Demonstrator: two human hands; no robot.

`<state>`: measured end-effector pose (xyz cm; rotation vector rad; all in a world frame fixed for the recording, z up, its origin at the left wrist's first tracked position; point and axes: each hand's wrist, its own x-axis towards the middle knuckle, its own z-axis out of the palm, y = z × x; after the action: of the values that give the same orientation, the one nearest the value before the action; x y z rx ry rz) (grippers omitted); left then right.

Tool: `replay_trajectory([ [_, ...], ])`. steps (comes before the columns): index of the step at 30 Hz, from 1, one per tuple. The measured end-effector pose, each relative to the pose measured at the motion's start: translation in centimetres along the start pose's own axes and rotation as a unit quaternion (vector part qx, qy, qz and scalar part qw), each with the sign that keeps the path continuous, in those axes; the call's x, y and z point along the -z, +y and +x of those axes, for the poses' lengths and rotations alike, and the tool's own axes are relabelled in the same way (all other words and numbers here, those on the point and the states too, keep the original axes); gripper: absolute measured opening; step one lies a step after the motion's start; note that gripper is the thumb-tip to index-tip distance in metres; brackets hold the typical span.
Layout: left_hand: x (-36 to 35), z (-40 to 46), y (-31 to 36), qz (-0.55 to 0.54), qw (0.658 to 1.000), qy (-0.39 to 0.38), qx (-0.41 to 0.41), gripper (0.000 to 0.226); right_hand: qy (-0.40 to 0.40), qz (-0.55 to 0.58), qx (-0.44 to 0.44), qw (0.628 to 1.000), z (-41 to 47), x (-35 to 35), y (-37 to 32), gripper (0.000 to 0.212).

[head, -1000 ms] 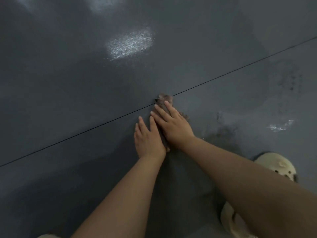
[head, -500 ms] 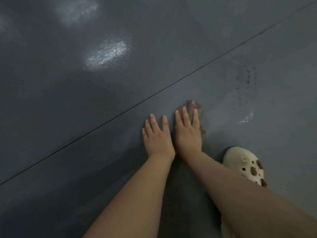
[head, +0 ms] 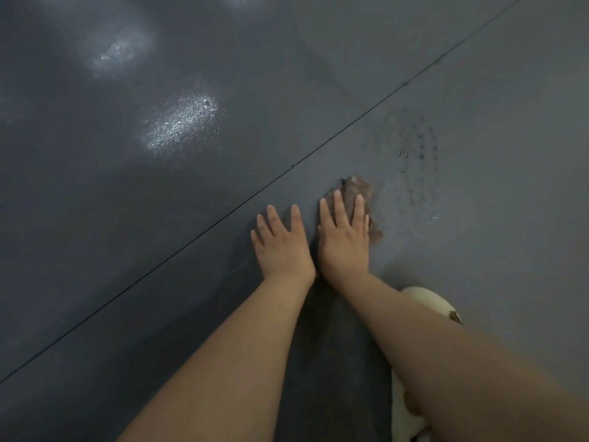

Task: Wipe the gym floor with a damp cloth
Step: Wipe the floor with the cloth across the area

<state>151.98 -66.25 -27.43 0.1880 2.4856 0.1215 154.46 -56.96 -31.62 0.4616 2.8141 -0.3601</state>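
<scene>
The dark grey gym floor (head: 159,250) fills the view, with a thin black seam (head: 223,218) running diagonally across it. My right hand (head: 345,240) lies flat with straight fingers on a small brownish cloth (head: 358,188), pressing it to the floor; only the cloth's far edge and right side show past the fingers. My left hand (head: 282,247) rests flat on the floor right beside it, fingers straight. A wet shoe print (head: 414,161) marks the floor just right of the cloth.
A cream clog shoe (head: 427,303) stands on the floor behind my right forearm at the lower right. Bright light reflections (head: 181,122) shine on the floor to the upper left.
Both hands and the cloth have slid back from the seam and to the right, toward the shoe print. The hands now lie side by side instead of overlapping.
</scene>
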Motion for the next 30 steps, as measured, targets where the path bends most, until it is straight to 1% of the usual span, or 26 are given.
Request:
replay_trajectory([
  [3, 0.3, 1.3, 1.6, 0.014, 1.000, -0.020, -0.013, 0.113, -0.005, -0.041, 0.057, 0.998, 2.4, 0.8, 1.6, 0.059],
  [6, 0.5, 2.2, 2.3, 0.004, 0.999, -0.050, -0.016, 0.122, -0.016, -0.044, 0.092, 0.995, 5.9, 2.4, 2.6, 0.053],
  [9, 0.8, 2.5, 2.3, 0.005, 0.998, -0.069, -0.013, 0.123, -0.019, -0.044, 0.120, 0.992, 9.3, 3.8, 3.3, 0.049],
  [12, 0.9, 2.6, 2.5, 0.020, 0.997, -0.073, -0.015, 0.122, -0.016, -0.047, 0.120, 0.992, 12.0, 4.7, 3.9, 0.047],
  [15, 1.0, 2.6, 2.8, 0.026, 0.996, -0.078, -0.018, 0.117, -0.011, -0.035, 0.094, 0.995, 14.4, 5.5, 4.4, 0.046],
  [18, 1.1, 2.7, 2.8, 0.030, 0.996, -0.084, -0.024, 0.116, -0.006, -0.024, 0.044, 0.999, 15.8, 6.3, 5.8, 0.047],
  [21, 1.1, 2.8, 2.8, 0.030, 0.995, -0.092, -0.023, 0.119, 0.016, 0.009, -0.037, 0.999, 15.6, 6.8, 7.8, 0.049],
  [24, 1.1, 2.9, 2.8, 0.029, 0.995, -0.093, -0.024, 0.120, 0.054, 0.039, -0.137, 0.988, 13.8, 6.7, 9.6, 0.052],
  [27, 1.1, 3.1, 3.0, 0.020, 0.995, -0.095, -0.022, 0.119, 0.080, 0.047, -0.205, 0.974, 10.5, 5.0, 8.6, 0.053],
  [29, 1.1, 3.1, 2.9, 0.013, 0.995, -0.096, -0.023, 0.118, 0.076, 0.044, -0.202, 0.975, 8.1, 3.7, 6.0, 0.053],
  [30, 1.1, 3.1, 2.9, 0.010, 0.995, -0.097, -0.025, 0.117, 0.067, 0.037, -0.177, 0.981, 7.2, 3.1, 4.7, 0.054],
])
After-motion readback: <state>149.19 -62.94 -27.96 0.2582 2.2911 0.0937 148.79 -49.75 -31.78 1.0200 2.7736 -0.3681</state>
